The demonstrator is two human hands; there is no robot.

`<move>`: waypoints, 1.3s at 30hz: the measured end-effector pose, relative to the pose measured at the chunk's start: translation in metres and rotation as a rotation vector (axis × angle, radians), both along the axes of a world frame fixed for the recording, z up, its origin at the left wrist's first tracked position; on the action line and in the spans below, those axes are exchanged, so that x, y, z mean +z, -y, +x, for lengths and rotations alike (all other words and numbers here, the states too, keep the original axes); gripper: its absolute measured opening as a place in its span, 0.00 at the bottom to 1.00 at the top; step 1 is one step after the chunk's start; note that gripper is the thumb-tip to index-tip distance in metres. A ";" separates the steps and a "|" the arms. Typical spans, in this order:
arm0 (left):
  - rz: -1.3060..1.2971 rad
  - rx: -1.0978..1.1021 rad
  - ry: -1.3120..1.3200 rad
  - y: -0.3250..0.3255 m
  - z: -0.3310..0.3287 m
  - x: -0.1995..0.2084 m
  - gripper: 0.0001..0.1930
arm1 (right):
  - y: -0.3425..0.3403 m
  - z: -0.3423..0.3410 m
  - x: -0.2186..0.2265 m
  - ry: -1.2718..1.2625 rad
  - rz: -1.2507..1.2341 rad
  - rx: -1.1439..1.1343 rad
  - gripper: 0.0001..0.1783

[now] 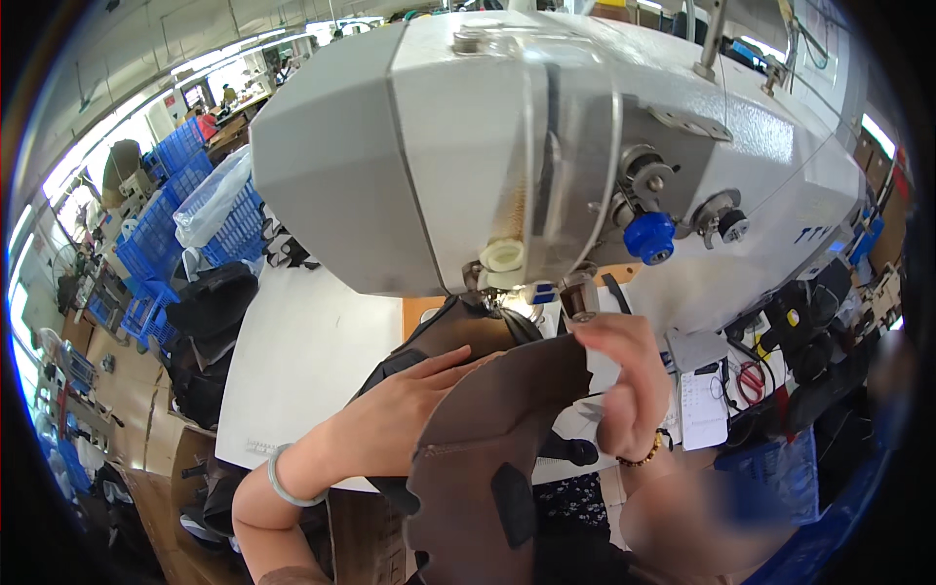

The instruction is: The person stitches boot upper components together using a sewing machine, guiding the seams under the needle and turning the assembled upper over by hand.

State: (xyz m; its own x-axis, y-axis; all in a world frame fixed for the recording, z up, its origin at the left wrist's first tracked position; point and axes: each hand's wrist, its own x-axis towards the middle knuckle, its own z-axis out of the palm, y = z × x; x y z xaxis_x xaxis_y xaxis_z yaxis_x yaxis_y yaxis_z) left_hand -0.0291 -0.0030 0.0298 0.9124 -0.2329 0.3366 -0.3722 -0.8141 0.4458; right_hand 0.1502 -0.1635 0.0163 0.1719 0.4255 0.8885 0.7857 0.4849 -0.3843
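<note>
A sewing machine [468,146] fills the upper middle, its lamp glowing by the needle area. Under it, on the white table, lies dark material [458,327]. My left hand [414,405] rests on this material with fingers stretched, partly hidden behind a raised brown panel. That curved brown panel [478,429] has a notched edge and a dark patch [513,505]; it hangs down toward my lap. Its upper right corner is pinched by my right hand [629,375], just below the machine head. What is directly under the presser foot is hard to make out.
Blue baskets [156,249] and a pile of black pieces [210,312] stand left of the white table [283,361]. To the right lie red-handled scissors [751,380], a white notepad [703,408] and cables. Another blue basket [780,468] is at lower right.
</note>
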 end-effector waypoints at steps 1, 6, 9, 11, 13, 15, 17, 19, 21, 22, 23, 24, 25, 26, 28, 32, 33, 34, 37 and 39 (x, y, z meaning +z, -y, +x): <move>-0.033 0.010 0.058 0.001 -0.005 -0.002 0.27 | 0.000 -0.009 0.016 0.155 -0.003 0.006 0.22; 0.052 0.063 -0.053 0.015 0.000 0.024 0.28 | 0.013 -0.017 0.049 0.277 -0.304 0.047 0.34; 0.228 0.169 -0.137 0.023 0.003 0.025 0.32 | 0.015 -0.002 0.033 0.351 -0.349 0.098 0.31; 0.340 0.201 -0.215 0.028 0.002 0.029 0.40 | 0.018 0.015 0.004 0.216 -0.028 0.200 0.20; 0.344 0.187 -0.219 0.026 0.004 0.028 0.41 | 0.016 0.039 -0.019 0.138 0.191 0.353 0.06; 0.336 0.191 -0.224 0.024 0.001 0.028 0.42 | 0.003 0.053 -0.048 -0.004 0.327 0.534 0.07; 0.336 0.194 -0.221 0.023 0.002 0.029 0.43 | 0.007 0.048 -0.066 -0.135 0.353 0.524 0.08; 0.336 0.186 -0.219 0.024 0.004 0.031 0.43 | 0.009 0.049 -0.077 -0.273 0.380 0.502 0.09; 0.310 0.181 -0.208 0.024 0.005 0.030 0.44 | 0.011 0.057 -0.085 -0.209 0.342 0.621 0.10; 0.289 0.188 -0.189 0.022 0.005 0.030 0.44 | 0.007 0.055 -0.086 -0.214 0.345 0.620 0.10; 0.289 0.188 -0.195 0.020 0.004 0.030 0.44 | 0.003 0.050 -0.087 -0.252 0.377 0.644 0.11; 0.268 0.186 -0.203 0.019 0.003 0.029 0.44 | 0.000 0.046 -0.089 -0.290 0.408 0.668 0.12; 0.249 0.182 -0.208 0.019 0.003 0.029 0.43 | -0.001 0.044 -0.090 -0.294 0.412 0.665 0.12; 0.244 0.187 -0.198 0.019 0.004 0.028 0.41 | -0.002 0.042 -0.091 -0.332 0.419 0.697 0.13; 0.235 0.188 -0.196 0.018 0.006 0.028 0.41 | -0.007 0.043 -0.095 -0.374 0.448 0.752 0.13; 0.204 0.187 -0.189 0.013 0.010 0.027 0.40 | -0.012 0.041 -0.094 -0.426 0.478 0.733 0.13; 0.199 0.186 -0.193 0.011 0.011 0.026 0.40 | -0.012 0.041 -0.094 -0.431 0.474 0.730 0.13; 0.190 0.176 -0.174 0.010 0.011 0.027 0.40 | -0.013 0.040 -0.089 -0.412 0.483 0.718 0.13; 0.181 0.160 -0.142 0.005 0.009 0.025 0.39 | -0.007 0.035 -0.081 -0.395 0.450 0.684 0.12; 0.184 0.171 -0.138 0.001 0.006 0.024 0.38 | -0.011 0.032 -0.082 -0.409 0.412 0.680 0.11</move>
State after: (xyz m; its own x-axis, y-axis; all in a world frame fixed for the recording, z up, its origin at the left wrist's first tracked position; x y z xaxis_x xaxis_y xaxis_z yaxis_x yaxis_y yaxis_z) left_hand -0.0235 -0.0036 0.0537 0.9781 -0.1171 0.1724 -0.1682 -0.9318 0.3216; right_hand 0.1824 -0.1529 -0.0652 0.3354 0.2117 0.9180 0.1179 0.9573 -0.2639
